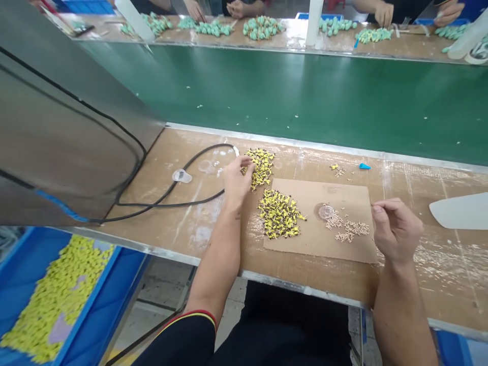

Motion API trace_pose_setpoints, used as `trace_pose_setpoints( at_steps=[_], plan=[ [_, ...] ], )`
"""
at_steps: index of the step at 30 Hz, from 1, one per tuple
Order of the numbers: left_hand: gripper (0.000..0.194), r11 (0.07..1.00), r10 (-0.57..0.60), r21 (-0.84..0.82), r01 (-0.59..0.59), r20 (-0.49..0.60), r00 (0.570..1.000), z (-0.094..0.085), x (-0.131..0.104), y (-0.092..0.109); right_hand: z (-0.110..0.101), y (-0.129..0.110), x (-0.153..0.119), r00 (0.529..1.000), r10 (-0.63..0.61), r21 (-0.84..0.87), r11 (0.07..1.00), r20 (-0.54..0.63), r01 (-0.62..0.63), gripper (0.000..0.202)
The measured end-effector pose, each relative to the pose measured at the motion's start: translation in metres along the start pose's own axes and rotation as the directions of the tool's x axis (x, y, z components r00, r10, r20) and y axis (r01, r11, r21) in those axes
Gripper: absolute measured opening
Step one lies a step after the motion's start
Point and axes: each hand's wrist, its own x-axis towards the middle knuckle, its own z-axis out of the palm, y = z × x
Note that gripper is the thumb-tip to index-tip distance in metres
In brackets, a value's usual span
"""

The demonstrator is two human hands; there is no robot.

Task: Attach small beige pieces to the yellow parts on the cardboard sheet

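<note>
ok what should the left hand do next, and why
Probably pinch one piece from the far pile of small yellow-and-black pieces: the left hand has its fingers at that pile's edge. The right hand, by the brown cardboard sheet, is pinched; anything it holds is too small to tell.

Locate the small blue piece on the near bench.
In the head view, the blue piece lies right of centre, just past the far right corner of the cardboard.
</note>
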Motion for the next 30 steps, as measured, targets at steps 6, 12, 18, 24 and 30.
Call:
trace_pose_setpoints(
  at_steps=[6,12,18,24,30],
  plan=[
    [0.027,0.973,0.229,0.042,-0.225,-0.173,0.958,-0.011,-0.008,0.021,-0.025,0.015,0.005,0.987,0.025,-0.148,0.989,0.156,-0.001,0.013],
    [0.036,0.870,0.422,-0.086,-0.485,0.639,0.643,-0.002,-0.031,0.060,-0.029,0.027,0.004,0.732,0.262,-0.262,0.958,0.629,-0.117,0.013],
    [0.036,0.836,0.378,-0.093,-0.541,0.812,0.445,0.010,-0.041,0.064,-0.023,0.028,0.001,0.651,0.296,-0.335,0.940,0.699,-0.068,0.017],
    [0.031,0.813,0.466,-0.194,-0.549,0.782,0.413,0.013,-0.052,0.074,-0.016,0.025,0.002,0.730,0.294,-0.386,0.922,0.617,-0.045,0.020],
    [0.019,0.784,0.463,-0.172,-0.596,0.802,0.378,0.021,-0.064,0.080,0.001,0.016,0.003,0.688,0.321,-0.434,0.901,0.651,-0.010,0.013]
  ],
)
